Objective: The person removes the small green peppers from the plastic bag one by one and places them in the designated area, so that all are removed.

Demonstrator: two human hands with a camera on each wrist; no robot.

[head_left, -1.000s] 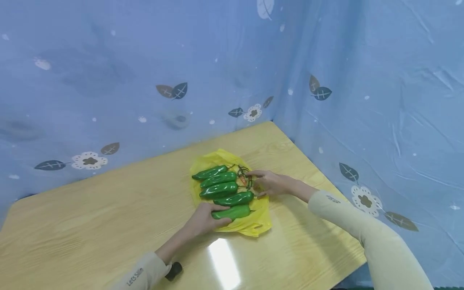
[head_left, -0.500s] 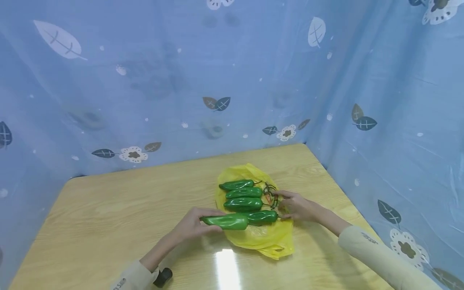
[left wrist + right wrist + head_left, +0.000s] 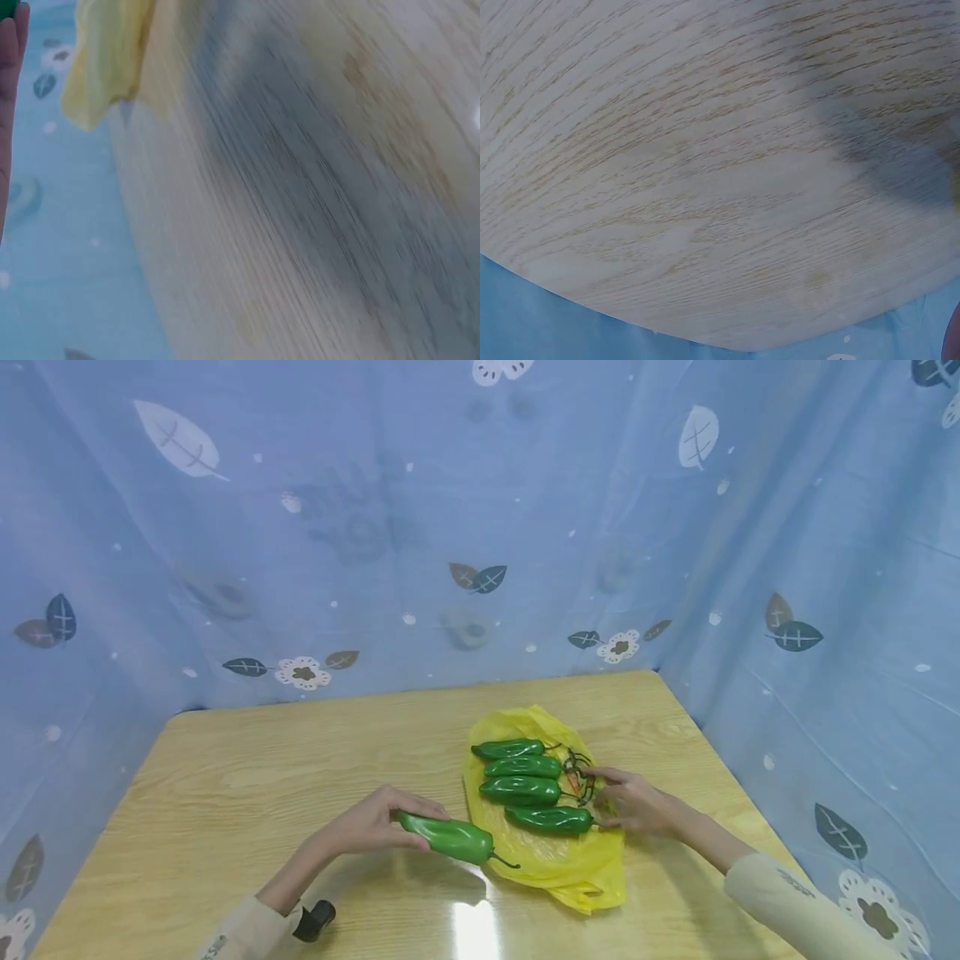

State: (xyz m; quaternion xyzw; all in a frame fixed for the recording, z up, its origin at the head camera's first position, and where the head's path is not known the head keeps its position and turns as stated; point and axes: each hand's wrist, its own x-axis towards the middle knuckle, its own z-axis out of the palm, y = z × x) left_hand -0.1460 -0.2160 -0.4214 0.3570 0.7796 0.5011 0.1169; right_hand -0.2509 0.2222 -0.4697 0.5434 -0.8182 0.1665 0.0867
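Note:
My left hand (image 3: 367, 821) grips a green pepper (image 3: 461, 841) by its tip end, held above the table left of a yellow plastic bag (image 3: 555, 868); its stem points right. Three of the several green peppers are glossy and dark, lying in a column on the bag, with another dark pepper (image 3: 549, 819) nearest me. My right hand (image 3: 636, 802) rests at the bag's right side, index finger extended to a cluster of small dark, thin chillies (image 3: 579, 777), thumb near the nearest pepper's stem. In the left wrist view, fingers (image 3: 7, 90) and a bit of green show at the left edge.
The peppers lie on a light wooden table (image 3: 315, 752) whose back edge meets a blue patterned curtain (image 3: 360, 527). Another curtain side closes in on the right. A black object (image 3: 313, 921) sits by my left wrist, and light glares off the table's front.
My left hand has lifted the lightest green pepper off the bag and carried it left, turning its stem end toward me. My right hand stays beside the chillies. The head view has swung left and up.

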